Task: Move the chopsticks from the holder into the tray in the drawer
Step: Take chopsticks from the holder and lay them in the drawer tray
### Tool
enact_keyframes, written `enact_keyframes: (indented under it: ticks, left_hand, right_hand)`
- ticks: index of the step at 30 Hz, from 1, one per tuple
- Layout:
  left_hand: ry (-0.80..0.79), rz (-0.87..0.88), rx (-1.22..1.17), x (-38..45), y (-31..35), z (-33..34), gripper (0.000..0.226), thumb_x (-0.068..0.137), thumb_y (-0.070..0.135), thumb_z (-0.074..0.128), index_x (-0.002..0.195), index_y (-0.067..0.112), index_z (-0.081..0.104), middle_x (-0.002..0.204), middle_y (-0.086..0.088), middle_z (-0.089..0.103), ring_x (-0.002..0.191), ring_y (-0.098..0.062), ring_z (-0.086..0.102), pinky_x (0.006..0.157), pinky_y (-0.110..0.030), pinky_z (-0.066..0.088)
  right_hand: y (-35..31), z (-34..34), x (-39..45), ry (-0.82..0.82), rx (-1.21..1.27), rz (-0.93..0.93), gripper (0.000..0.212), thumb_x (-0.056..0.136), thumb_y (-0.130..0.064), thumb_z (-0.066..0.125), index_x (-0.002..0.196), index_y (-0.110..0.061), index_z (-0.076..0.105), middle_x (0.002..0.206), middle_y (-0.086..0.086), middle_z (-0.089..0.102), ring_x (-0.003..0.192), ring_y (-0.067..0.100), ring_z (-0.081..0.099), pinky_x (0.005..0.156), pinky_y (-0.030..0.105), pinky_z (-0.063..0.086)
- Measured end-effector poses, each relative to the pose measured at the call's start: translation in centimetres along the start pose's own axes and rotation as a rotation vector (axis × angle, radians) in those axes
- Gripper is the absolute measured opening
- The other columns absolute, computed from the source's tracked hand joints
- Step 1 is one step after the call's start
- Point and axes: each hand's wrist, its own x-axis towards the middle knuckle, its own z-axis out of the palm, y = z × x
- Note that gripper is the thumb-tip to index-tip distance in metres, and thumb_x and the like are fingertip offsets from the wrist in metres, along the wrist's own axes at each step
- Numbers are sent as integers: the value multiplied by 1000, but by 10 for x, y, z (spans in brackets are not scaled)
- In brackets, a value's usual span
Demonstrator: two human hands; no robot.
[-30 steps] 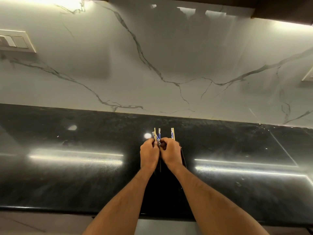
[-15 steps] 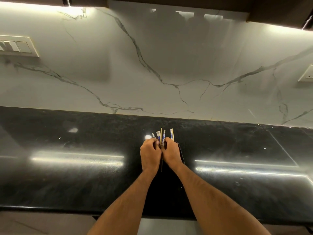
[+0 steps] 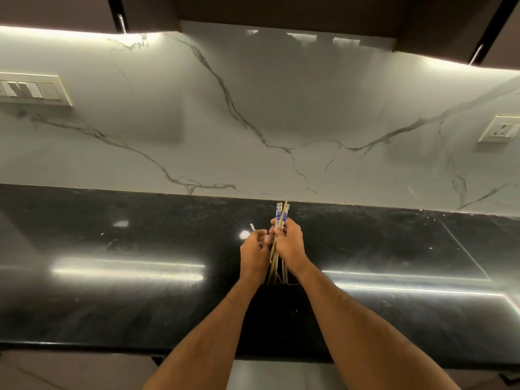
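Note:
Several chopsticks [image 3: 281, 215] with blue-and-white patterned tops stand bunched upright, and my right hand [image 3: 289, 244] grips them around the middle. Their pale wooden lower ends [image 3: 274, 270] reach down into a dark holder [image 3: 281, 289] that stands on the black counter between my forearms and is mostly hidden. Just left of the bunch, my left hand [image 3: 253, 253] pinches a single chopstick [image 3: 252, 227] whose patterned tip sticks out to the upper left. The drawer and its tray are out of view.
The glossy black counter [image 3: 126, 277] stretches left and right, backed by a white marble wall [image 3: 253, 122]. A switch plate [image 3: 33, 90] is on the wall at left and a socket [image 3: 501, 130] at right. Dark cabinets [image 3: 281, 12] hang overhead.
My right hand has lifted the bunch of chopsticks higher out of the holder. My left hand has parted from the right and holds one chopstick apart to the left.

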Motion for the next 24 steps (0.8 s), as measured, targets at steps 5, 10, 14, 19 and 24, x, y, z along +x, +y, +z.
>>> enact_keyframes:
  ticks: [5,10,14,19,24]
  left_hand:
    - [-308,-53,-163,-6,25,1,22,105,14,46,107,10,68,90,1,73,78,-5,70,66,-17,54]
    - [-439,-6,-150,-14,44,-7,26,105,13,43,88,6,62,71,-7,63,60,-15,59,65,-25,54]
    - [-469,-30,-125,-32,51,-8,20,104,13,44,91,8,59,71,-3,57,56,-10,53,58,-24,49]
    - [-510,-70,-35,-59,54,-13,18,105,16,44,99,8,59,77,-2,58,61,-8,53,62,-23,49]
    - [-547,-137,-56,-84,59,-18,25,107,17,38,108,3,59,77,-2,55,62,-9,50,61,-24,44]
  right_hand:
    - [-34,-17,0,23,170,-71,20,103,-3,44,112,-9,62,88,10,66,79,18,66,79,31,60]
    - [-58,-37,-12,-40,274,-112,22,103,-2,46,118,-13,56,92,12,73,80,24,74,74,35,63]
    - [-69,-54,-26,10,341,-98,20,102,-8,53,121,-14,51,94,15,75,77,28,77,69,38,64]
    - [-78,-74,-40,127,272,-83,13,100,-12,59,112,-7,58,90,17,74,72,27,76,63,36,64]
    - [-74,-82,-54,180,131,-67,10,99,-6,54,107,-5,61,101,19,69,86,29,71,80,42,61]
